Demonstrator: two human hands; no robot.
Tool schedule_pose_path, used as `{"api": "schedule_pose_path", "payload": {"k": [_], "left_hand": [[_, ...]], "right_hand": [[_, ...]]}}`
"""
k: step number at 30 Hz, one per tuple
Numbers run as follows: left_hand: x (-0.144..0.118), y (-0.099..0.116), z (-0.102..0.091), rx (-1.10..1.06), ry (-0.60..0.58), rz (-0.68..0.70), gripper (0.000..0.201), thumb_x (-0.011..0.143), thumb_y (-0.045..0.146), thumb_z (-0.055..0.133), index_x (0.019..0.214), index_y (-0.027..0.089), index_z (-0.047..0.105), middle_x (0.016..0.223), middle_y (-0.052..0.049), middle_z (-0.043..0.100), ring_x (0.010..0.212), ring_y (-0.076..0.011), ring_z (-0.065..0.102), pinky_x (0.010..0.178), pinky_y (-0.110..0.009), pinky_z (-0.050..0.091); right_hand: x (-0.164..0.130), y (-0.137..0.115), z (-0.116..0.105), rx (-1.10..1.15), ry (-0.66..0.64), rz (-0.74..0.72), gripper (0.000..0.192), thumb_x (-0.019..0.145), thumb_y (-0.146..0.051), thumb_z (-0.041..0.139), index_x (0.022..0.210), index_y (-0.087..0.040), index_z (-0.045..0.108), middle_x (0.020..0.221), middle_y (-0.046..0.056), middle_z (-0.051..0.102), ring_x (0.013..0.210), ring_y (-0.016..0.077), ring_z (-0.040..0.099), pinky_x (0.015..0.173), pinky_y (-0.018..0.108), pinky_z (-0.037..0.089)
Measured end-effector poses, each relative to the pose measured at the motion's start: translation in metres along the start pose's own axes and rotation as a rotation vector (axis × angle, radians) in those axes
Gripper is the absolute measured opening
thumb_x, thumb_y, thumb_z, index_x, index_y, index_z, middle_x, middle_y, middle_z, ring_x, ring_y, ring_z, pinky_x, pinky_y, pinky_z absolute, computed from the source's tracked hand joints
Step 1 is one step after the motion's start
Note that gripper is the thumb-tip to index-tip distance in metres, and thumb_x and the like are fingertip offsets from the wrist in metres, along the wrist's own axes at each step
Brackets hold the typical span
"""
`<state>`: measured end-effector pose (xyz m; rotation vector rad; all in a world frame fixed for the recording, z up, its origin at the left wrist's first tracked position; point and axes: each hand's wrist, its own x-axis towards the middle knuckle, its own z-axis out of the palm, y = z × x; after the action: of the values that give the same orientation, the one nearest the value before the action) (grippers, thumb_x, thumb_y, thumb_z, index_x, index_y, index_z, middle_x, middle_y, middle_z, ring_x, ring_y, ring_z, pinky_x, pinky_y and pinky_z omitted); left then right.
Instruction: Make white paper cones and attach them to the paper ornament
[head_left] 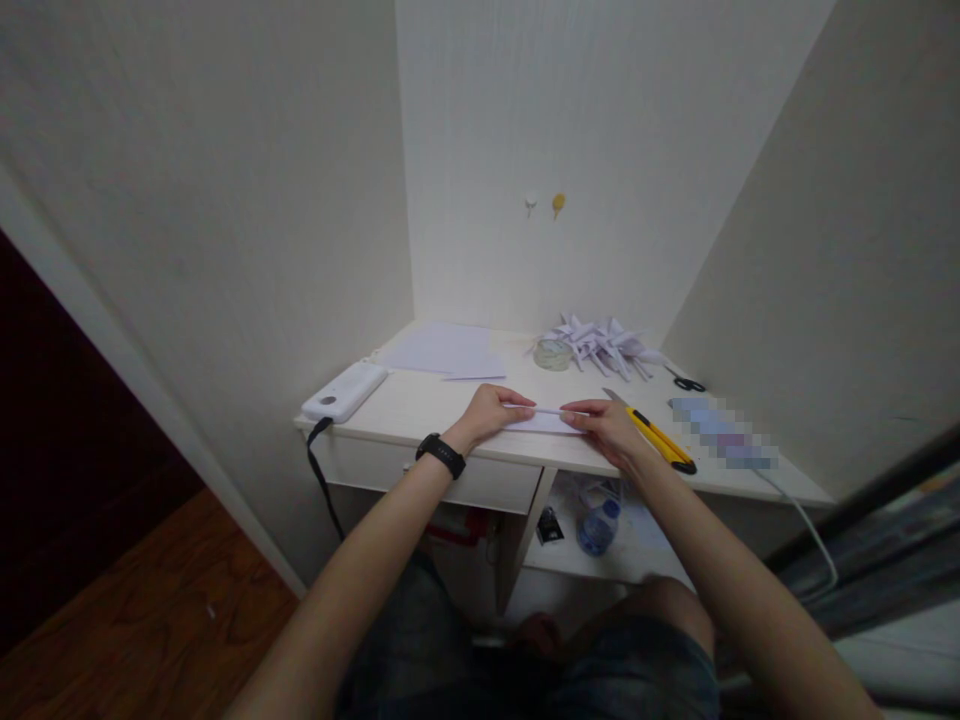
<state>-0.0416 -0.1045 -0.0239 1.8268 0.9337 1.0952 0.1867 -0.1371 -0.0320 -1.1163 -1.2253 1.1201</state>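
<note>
Pinching folded white paper strip (546, 418): left hand (491, 412) at 9 o'clock end, right hand (606, 424) at 3; yellow utility knife (654, 434) beside right hand.

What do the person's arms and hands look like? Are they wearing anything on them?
Both arms are bare, with no sleeves showing up to the bottom of the picture. The left hand has a black band with a dark rectangular face, like a watch or fitness tracker, around its wrist. The right hand wears nothing: no glove, ring or band that can be seen.
</note>
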Motion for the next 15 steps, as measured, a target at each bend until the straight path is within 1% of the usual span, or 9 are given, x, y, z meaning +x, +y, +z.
{"api": "schedule_pose_path", "payload": {"k": [4, 7, 9, 15], "left_hand": [[0.001, -0.001, 0.001, -0.017, 0.006, 0.007, 0.030, 0.069, 0.035, 0.081, 0.090, 0.013, 0.080, 0.091, -0.010, 0.078, 0.084, -0.0224, 0.069, 0.080, -0.032, 0.050], [0.003, -0.004, 0.002, -0.061, 0.027, -0.008, 0.031, 0.072, 0.039, 0.077, 0.089, 0.012, 0.079, 0.090, -0.011, 0.078, 0.081, -0.0210, 0.068, 0.075, -0.031, 0.050], [0.004, -0.007, 0.002, -0.071, 0.037, -0.008, 0.031, 0.072, 0.039, 0.077, 0.087, 0.012, 0.079, 0.088, -0.010, 0.077, 0.078, -0.0200, 0.067, 0.073, -0.029, 0.049], [0.005, -0.008, 0.003, -0.070, 0.014, 0.002, 0.030, 0.071, 0.040, 0.076, 0.084, 0.012, 0.079, 0.083, -0.009, 0.077, 0.075, -0.0184, 0.065, 0.070, -0.028, 0.047]], "right_hand": [[0.002, 0.002, -0.002, -0.007, 0.010, -0.012, 0.049, 0.039, -0.044, 0.094, 0.078, -0.018, 0.078, 0.075, 0.007, 0.072, 0.072, 0.0204, 0.061, 0.068, 0.035, 0.047], [0.003, 0.002, -0.004, -0.004, 0.041, -0.015, 0.049, 0.038, -0.045, 0.094, 0.077, -0.019, 0.079, 0.074, 0.007, 0.072, 0.071, 0.0205, 0.060, 0.066, 0.034, 0.046], [0.003, 0.003, -0.005, -0.007, 0.050, -0.016, 0.049, 0.037, -0.044, 0.095, 0.076, -0.019, 0.078, 0.074, 0.006, 0.072, 0.070, 0.0197, 0.059, 0.065, 0.033, 0.046], [0.003, 0.002, -0.012, -0.087, -0.004, -0.027, 0.051, 0.041, -0.051, 0.092, 0.078, -0.018, 0.078, 0.072, 0.005, 0.070, 0.067, 0.0175, 0.056, 0.061, 0.031, 0.041]]}}
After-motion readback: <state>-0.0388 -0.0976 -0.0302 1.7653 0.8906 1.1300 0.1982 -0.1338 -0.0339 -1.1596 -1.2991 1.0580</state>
